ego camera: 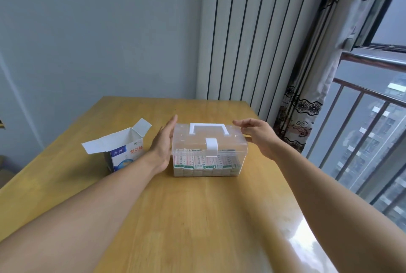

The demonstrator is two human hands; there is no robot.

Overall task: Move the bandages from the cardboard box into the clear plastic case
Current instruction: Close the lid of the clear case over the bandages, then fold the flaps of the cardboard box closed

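The clear plastic case stands in the middle of the wooden table, its lid down, with a white handle on top and a white latch at the front. Through its front wall I see several stacks of bandages filling the lower half. My left hand lies flat with straight fingers against the case's left side. My right hand hovers at the case's right top edge, fingers relaxed and holding nothing. To the left stands the cardboard box, white and blue, its top flaps open; its inside is hidden.
A grey wall lies beyond the table's far edge. At the back right are a white ribbed radiator and a patterned curtain; a window with a metal railing runs along the right.
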